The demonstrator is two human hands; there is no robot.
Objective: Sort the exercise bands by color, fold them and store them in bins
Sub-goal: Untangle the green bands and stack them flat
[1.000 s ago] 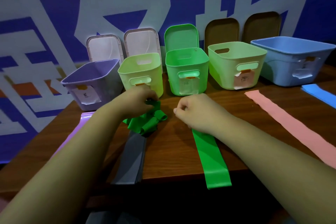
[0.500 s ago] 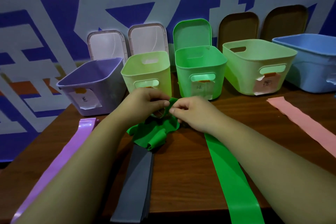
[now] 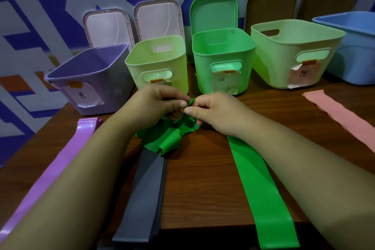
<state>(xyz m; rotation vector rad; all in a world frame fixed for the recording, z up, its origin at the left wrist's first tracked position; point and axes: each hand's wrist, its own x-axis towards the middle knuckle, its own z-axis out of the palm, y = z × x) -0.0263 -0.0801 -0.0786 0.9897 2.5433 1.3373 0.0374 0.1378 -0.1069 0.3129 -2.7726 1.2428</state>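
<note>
Step in hand: folding of the green band (image 3: 257, 184); judged early, with most of the length not yet folded.
Band position: one end bunched on the table (image 3: 203, 189) beneath both hands, just in front of the green bin (image 3: 223, 61); long tail flat on the table, passing under the right forearm and over the near edge.
Left hand (image 3: 156, 105): fingers (image 3: 180, 104) curled; pinching the raised edge of the bunched end between thumb and forefinger.
Right hand (image 3: 215, 113): fingers (image 3: 189, 110) curled; pinching the same edge just beside the left pinch.
Fold quality: crumpled and uneven; no flat layers visible.
Recommended method: flatten the bunch before going further; align the two long edges; draw even lengths from the tail; press each layer flat on the table; hold with one hand and feed with the other.
Risks: thin, springy-looking material, likely to unfold if released; overhanging tail liable to drag; bunch overlapping the top of the grey band (image 3: 146, 195), hence danger of lifting both together.
Destination: green bin, open, directly ahead of the hands; short carry once folded.
Other bands: purple band (image 3: 60, 160) at left and pink band (image 3: 345, 115) at right; both flat, apart from the hands.
</note>
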